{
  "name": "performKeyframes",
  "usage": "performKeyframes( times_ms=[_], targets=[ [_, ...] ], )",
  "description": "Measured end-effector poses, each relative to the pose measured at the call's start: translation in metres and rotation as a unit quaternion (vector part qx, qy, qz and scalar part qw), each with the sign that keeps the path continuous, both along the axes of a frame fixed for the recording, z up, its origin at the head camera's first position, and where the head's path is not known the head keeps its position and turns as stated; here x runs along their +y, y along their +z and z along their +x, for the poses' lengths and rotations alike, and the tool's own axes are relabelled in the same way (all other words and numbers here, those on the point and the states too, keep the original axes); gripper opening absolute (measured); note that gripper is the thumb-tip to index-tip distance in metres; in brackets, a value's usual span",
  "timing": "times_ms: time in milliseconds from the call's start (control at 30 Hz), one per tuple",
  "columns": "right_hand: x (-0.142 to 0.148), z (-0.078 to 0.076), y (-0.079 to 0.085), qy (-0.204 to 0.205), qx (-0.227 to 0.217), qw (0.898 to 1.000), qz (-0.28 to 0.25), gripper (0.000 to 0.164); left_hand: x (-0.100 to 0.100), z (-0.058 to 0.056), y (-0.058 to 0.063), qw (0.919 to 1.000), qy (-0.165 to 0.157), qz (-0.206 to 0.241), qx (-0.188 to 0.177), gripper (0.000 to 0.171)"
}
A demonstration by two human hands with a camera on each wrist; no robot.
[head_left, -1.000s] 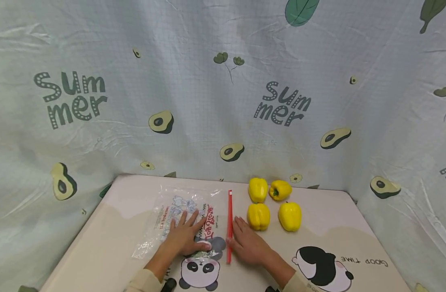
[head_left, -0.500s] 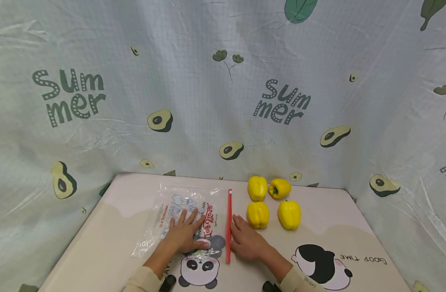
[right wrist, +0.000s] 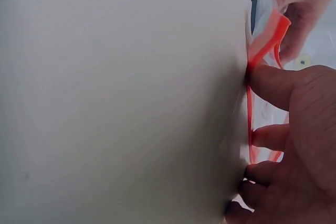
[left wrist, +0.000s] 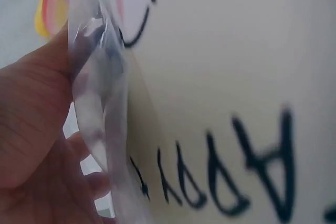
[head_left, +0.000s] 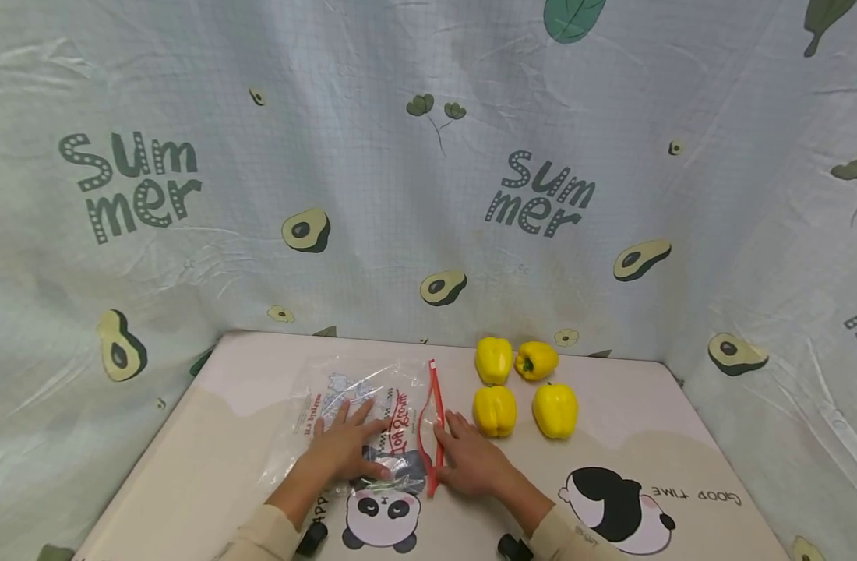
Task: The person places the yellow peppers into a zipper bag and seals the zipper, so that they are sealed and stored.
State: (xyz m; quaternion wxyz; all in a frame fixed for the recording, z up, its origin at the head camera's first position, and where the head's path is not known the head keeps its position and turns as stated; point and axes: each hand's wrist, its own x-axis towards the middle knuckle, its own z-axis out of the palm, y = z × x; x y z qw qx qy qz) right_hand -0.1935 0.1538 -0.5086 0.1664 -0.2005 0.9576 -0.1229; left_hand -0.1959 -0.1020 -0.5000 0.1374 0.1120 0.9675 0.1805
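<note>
A clear zip bag [head_left: 399,421] with red and blue print lies flat on the table. Its red-edged mouth [head_left: 434,382] faces right, and the two red strips are parted in the middle, leaving a narrow gap. My left hand [head_left: 344,452] rests on the bag with fingers spread; in the left wrist view the wrinkled plastic [left wrist: 100,82] bulges beside the thumb. At the mouth, my right hand [head_left: 474,460] has its thumb and fingertips on the red strip. The right wrist view shows the thumb pressing the strip [right wrist: 270,35] near its end, fingers extended to the table.
Several yellow bell peppers [head_left: 495,411] stand together beyond my right hand, near the back of the table. The table cover [head_left: 625,436] carries printed pandas and lettering. A patterned curtain [head_left: 372,171] hangs behind the table and at its sides.
The bag's mouth has parted: one red strip became two bowed edges. My left hand has slid slightly left with the bag's film; the right hand's fingers now overlap the strip.
</note>
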Motion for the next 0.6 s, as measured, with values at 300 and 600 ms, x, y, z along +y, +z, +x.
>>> performKeyframes(
  times_ms=[300,600],
  targets=[
    [-0.008,-0.001,0.003,-0.031,-0.011,0.999,0.001,0.077,-0.017,0.000,0.005,0.9999,0.009,0.008,0.001,0.088],
    [-0.013,0.000,0.008,-0.030,0.010,0.999,0.025,0.073,0.017,-0.013,0.015,0.9932,0.107,0.005,-0.045,0.102]
  ],
)
